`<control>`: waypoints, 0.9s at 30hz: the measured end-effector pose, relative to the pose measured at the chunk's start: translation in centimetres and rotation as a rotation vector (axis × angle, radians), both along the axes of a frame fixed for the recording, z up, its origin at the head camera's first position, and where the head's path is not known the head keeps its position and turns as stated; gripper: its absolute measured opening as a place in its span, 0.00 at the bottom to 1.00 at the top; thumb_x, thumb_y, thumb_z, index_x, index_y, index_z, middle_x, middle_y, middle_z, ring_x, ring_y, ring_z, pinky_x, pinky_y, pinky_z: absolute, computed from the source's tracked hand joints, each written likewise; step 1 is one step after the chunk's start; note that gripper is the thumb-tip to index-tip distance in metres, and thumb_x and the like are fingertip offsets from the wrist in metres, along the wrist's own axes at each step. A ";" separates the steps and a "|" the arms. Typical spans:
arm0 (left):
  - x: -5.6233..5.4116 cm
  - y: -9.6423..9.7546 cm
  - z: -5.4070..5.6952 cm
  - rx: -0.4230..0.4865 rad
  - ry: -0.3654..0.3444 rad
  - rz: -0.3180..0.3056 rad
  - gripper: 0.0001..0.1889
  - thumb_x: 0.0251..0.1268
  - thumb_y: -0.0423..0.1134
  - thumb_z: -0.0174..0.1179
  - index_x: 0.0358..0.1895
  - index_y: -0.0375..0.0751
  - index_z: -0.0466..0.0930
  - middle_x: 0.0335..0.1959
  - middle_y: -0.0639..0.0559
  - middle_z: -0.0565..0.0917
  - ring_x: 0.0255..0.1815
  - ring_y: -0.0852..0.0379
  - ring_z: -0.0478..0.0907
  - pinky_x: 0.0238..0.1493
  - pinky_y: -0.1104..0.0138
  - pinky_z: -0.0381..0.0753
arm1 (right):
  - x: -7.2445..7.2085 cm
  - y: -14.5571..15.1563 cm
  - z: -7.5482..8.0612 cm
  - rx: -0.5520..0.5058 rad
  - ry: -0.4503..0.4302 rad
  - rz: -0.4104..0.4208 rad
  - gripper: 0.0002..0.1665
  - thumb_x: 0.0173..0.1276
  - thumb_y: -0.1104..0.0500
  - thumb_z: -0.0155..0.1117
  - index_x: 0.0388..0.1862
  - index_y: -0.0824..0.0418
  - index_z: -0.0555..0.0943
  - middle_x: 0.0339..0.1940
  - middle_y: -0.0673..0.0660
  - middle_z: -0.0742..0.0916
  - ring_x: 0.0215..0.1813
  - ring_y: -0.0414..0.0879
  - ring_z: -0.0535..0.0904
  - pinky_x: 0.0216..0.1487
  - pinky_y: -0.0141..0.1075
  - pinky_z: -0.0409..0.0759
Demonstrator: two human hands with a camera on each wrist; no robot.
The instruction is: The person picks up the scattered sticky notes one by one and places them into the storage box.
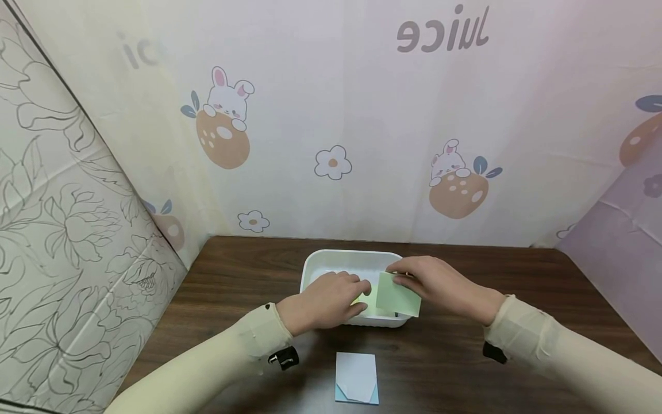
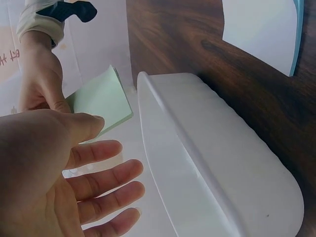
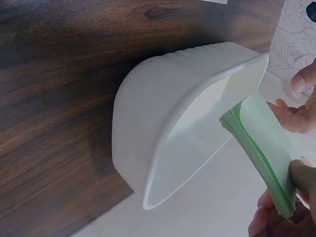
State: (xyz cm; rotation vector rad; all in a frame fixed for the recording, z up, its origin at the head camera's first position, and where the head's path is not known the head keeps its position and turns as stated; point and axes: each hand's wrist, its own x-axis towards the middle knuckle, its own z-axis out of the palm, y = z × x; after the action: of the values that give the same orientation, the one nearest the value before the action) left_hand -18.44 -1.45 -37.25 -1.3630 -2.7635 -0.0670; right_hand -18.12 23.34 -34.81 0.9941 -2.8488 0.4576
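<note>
My right hand pinches a pad of light green sticky notes by its edge, above a white plastic bin. In the right wrist view the pad is a thick stack, its sheets slightly fanned at one end. Over the bin's left side hovers my left hand, its fingers loosely spread and holding nothing, as the left wrist view shows. Something yellow peeks out below the left fingers, too covered to identify. The bin's floor is mostly hidden by both hands.
A light blue pad topped by a white sheet with cut or folded corners lies on the dark wooden table, nearer to me than the bin. Behind the table hangs a patterned curtain; another stands at the left.
</note>
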 end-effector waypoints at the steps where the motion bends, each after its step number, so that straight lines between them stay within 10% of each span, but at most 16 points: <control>1: -0.1 0.0 0.0 0.001 -0.003 0.003 0.13 0.74 0.49 0.59 0.53 0.49 0.80 0.42 0.55 0.86 0.40 0.56 0.83 0.42 0.63 0.81 | -0.1 0.0 0.0 -0.001 -0.001 0.000 0.14 0.69 0.61 0.68 0.53 0.57 0.85 0.46 0.49 0.90 0.44 0.39 0.84 0.45 0.38 0.84; 27: -0.9 -0.5 -0.4 0.019 -0.050 0.030 0.12 0.73 0.48 0.60 0.52 0.48 0.80 0.42 0.54 0.87 0.38 0.57 0.82 0.37 0.65 0.80 | -1.3 -0.7 -0.6 -0.005 -0.038 -0.013 0.13 0.71 0.60 0.66 0.53 0.56 0.85 0.46 0.48 0.90 0.44 0.39 0.84 0.44 0.37 0.83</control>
State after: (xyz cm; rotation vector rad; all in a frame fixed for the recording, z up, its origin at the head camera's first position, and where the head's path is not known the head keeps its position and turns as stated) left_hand -19.36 -1.96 -37.61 -1.3334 -2.8152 -0.1272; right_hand -19.39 22.62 -35.38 0.9765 -2.8845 0.4869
